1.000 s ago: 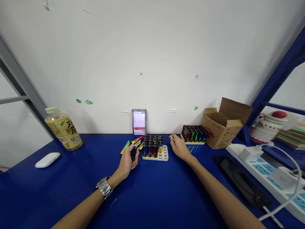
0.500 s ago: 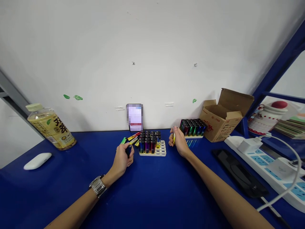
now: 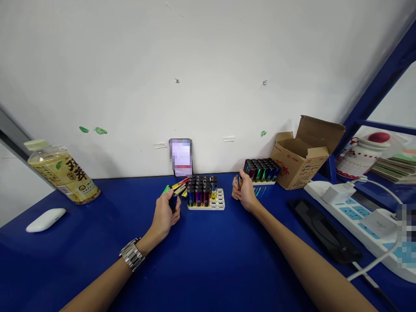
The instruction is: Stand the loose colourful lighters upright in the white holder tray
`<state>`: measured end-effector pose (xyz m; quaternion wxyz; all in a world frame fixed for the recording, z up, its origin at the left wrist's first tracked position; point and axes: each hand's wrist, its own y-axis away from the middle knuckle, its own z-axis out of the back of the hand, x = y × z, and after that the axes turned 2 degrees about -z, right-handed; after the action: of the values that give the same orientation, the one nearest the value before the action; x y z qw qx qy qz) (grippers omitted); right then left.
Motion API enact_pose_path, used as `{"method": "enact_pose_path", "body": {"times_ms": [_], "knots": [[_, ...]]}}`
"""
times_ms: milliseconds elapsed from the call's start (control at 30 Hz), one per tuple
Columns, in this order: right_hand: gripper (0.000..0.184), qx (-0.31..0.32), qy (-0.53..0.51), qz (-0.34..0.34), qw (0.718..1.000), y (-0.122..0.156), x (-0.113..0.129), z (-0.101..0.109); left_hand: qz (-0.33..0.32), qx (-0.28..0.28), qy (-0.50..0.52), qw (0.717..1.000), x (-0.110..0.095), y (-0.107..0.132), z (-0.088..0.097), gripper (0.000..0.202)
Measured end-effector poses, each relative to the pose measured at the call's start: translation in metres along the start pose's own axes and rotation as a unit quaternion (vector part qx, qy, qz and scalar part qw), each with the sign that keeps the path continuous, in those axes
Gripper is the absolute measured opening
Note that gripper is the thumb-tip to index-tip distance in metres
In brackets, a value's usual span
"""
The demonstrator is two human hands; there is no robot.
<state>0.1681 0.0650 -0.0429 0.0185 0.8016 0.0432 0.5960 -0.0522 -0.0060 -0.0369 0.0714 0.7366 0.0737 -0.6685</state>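
My left hand (image 3: 165, 212) is closed around dark-topped lighters, one dark blue, with a green end poking out above the fingers. My right hand (image 3: 244, 190) grips one upright lighter (image 3: 238, 181), thumb near its top. Between the hands, a white slotted tray (image 3: 220, 203) holds several upright lighters (image 3: 198, 195) with shiny coloured bodies and black tops; the slots at its right side are bare. Several loose yellow and red lighters (image 3: 180, 185) lie behind the left hand, left of the tray. Beyond my right hand stands a second tray full of lighters (image 3: 261, 171).
An open cardboard box (image 3: 295, 167) stands at the back right. A phone (image 3: 181, 158) leans on the wall. On the left are a drink bottle (image 3: 66, 175) and a white case (image 3: 46, 220); on the right, a black device (image 3: 321, 232) and a power strip (image 3: 352, 212).
The lighter in my right hand sits more upright and its yellow side no longer shows. The view has shifted slightly. My left hand keeps its grip beside the tray.
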Motion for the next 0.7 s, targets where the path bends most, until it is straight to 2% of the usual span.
{"method": "enact_pose_path", "body": {"times_ms": [167, 300, 467, 700], "knots": [[0.048, -0.052, 0.026, 0.035, 0.998, -0.0023, -0.002, -0.0012, 0.027, 0.015, 0.005, 1.0, -0.0036, 0.0024, -0.002, 0.05], [0.047, -0.046, 0.028, 0.026, 0.998, -0.0022, -0.0026, -0.0009, 0.028, 0.017, -0.008, 0.999, -0.0015, 0.0026, -0.0008, 0.051], [0.043, -0.05, 0.052, 0.057, 0.996, -0.0026, -0.0046, 0.0, 0.021, 0.022, -0.024, 0.999, -0.0012, 0.0027, -0.0008, 0.05], [0.045, -0.044, 0.054, 0.065, 0.995, -0.0033, -0.0068, 0.0004, 0.02, 0.021, -0.042, 0.999, -0.0032, 0.004, -0.0013, 0.051]]}}
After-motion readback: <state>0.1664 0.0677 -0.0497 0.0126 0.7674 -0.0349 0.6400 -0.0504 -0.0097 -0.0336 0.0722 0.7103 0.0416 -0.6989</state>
